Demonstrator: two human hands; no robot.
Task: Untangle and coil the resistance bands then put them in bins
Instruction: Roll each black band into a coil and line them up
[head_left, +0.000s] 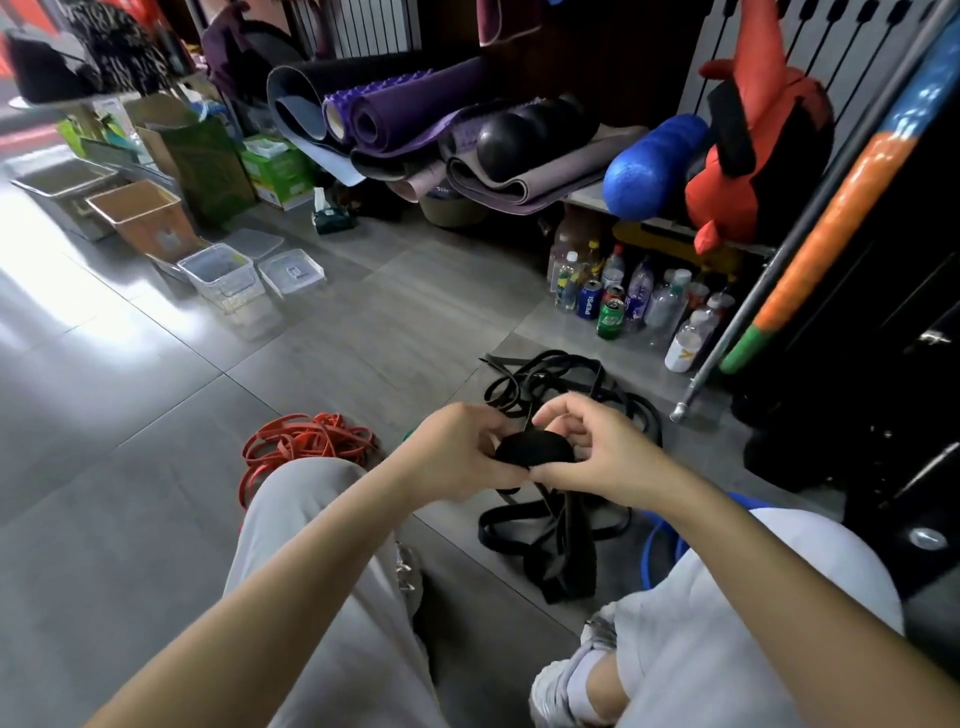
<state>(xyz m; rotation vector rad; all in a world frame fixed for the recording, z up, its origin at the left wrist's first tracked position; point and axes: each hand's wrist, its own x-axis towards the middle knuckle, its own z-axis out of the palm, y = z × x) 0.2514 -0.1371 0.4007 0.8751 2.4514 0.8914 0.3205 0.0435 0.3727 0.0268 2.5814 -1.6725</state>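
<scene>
Nearest the camera, the person's two bent knees in pale trousers frame the view, with a white shoe (566, 680) on the grey tiled floor (156, 415) between them. Above the gap between the knees, both hands meet around a small rolled black coil (532, 449) of resistance band. The left hand (457, 457) has its fingers curled on the coil's left side, and the right hand (597, 452) pinches it from the right with thumb and bent fingers. From the coil, loose lengths hang down into a tangled heap of black bands (561, 525) that sprawls over the floor under and beyond the hands. A blue band (660, 540) peeks out just beside the right knee. Behind the left knee lies a pile of red bands (306, 441), apart from the black heap. Farther off, toward the floor's far left, stand two clear plastic bins (221, 270) side by side, with an orange bin (145, 218) behind them. Along the floor's far right edge cluster bottles and cans (623, 301), under a low shelf that carries rolled mats (415, 119) and a blue foam roller (649, 166).
</scene>
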